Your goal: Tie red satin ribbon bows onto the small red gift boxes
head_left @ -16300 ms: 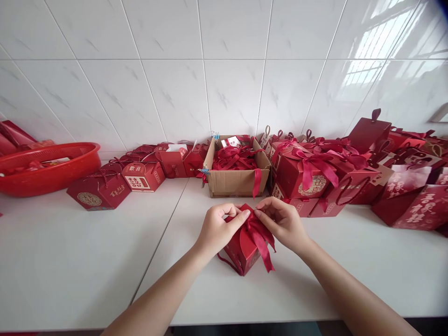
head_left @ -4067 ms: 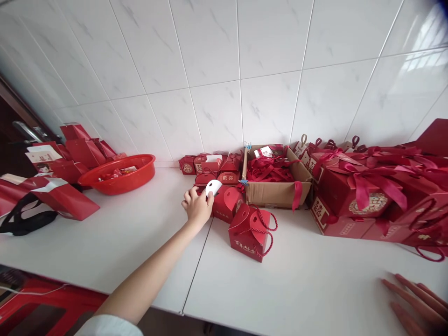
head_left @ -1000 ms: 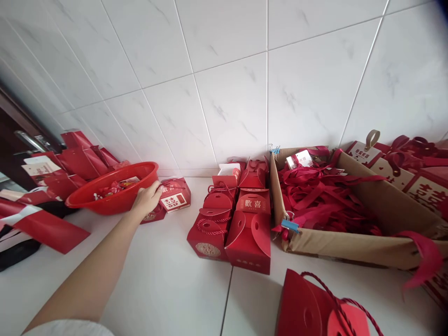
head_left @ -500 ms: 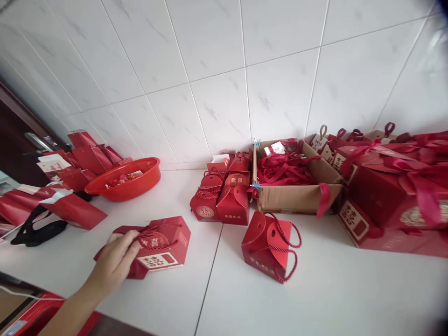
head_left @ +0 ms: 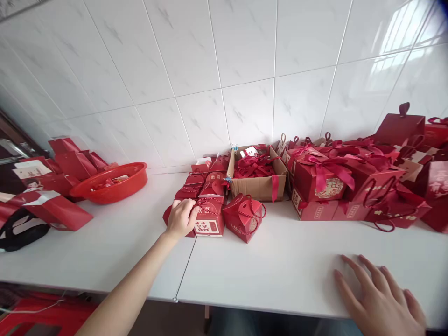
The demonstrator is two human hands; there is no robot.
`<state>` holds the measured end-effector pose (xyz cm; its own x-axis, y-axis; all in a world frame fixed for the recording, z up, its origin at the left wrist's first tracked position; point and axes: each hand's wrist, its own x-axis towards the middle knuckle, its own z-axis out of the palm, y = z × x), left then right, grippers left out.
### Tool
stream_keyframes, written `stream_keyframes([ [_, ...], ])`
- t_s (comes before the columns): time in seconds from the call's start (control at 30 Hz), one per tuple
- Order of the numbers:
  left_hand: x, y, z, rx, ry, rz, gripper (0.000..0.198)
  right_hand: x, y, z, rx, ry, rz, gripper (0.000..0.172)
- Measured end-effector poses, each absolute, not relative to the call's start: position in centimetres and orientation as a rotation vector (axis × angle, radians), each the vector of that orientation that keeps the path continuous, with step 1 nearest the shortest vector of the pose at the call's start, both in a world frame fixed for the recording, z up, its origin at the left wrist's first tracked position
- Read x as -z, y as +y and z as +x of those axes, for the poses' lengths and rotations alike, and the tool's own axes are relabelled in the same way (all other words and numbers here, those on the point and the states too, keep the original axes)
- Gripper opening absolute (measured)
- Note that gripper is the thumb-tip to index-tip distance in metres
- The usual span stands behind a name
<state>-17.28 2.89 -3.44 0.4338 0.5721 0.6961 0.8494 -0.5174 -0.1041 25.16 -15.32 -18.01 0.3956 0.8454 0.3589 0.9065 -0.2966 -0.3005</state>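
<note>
Curling left hand over the top of a red cardboard box with a cream double-happiness panel, fingers bunched, thumb by the twisted red cord; gripping from above, palm side hidden. Covering with the same hand part of a dark red cardboard box just left; unclear how firmly holding that one. Spreading right hand wide, palm down, over the near right part of the smooth white worktop; holding nothing, unclear whether touching the surface.

Having the double-happiness box sitting on the worktop, at the far visible end of the dark seam. Having a red cardboard box with pinched top and looped cord standing upright just right of it, turned at an angle. Right behind, showing rows of red cardboard boxes running toward the wall, some corded. Beside those rows, showing an open brown cardboard carton holding a tangle of crimson ribbon, one end hanging over the front.

Farther right, showing stacked red boxes with crimson bows, crowding together. Well left, showing an orange-red oval plastic basin holding small items, too small to tell. Beyond the basin, showing a heap of red paper boxes; near the left edge, a black strap. Facing a white marbled tile wall.
</note>
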Motion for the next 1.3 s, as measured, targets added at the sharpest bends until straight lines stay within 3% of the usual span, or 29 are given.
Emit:
stream_keyframes([
  [0.13,3.7,1.8,-17.7,0.89,-1.174,-2.183,0.026,15.5,-15.2,22.8,0.307,-1.378,-2.288,0.059],
  [0.27,4.5,-0.4,-18.9,0.848,-1.15,-2.118,0.064,15.0,-15.2,22.9,0.317,-1.395,-2.292,0.062],
  [0.4,6.2,-0.5,-20.0,0.748,-1.41,-2.053,0.094,15.1,-15.3,23.1,0.27,-1.375,-2.282,0.066],
  [0.77,7.3,0.6,-20.3,0.742,-1.54,-2.122,0.103,15.3,-15.1,23.5,0.274,-1.406,-2.197,0.06],
  [0.87,6.0,-0.8,-18.8,0.85,-1.494,-2.083,0.11,13.3,-14.0,22.5,0.269,-1.511,-1.904,0.051],
  [0.93,4.9,-1.8,-16.9,0.939,-1.383,-2.08,0.105,11.1,-12.6,20.5,0.175,-1.683,-1.603,0.042],
  [1.0,3.8,-2.6,-14.2,0.933,-1.311,-2.135,0.094,8.9,-10.4,17.8,0.0,-1.807,-1.458,0.045],
  [1.17,2.0,-2.5,-8.2,0.732,-1.32,-2.3,0.061,6.1,-3.7,11.6,-0.462,-1.804,-1.395,0.108],
  [1.3,2.2,-1.4,-6.2,0.727,-1.298,-2.403,0.028,6.4,-0.7,11.3,-0.63,-1.807,-1.317,0.108],
])
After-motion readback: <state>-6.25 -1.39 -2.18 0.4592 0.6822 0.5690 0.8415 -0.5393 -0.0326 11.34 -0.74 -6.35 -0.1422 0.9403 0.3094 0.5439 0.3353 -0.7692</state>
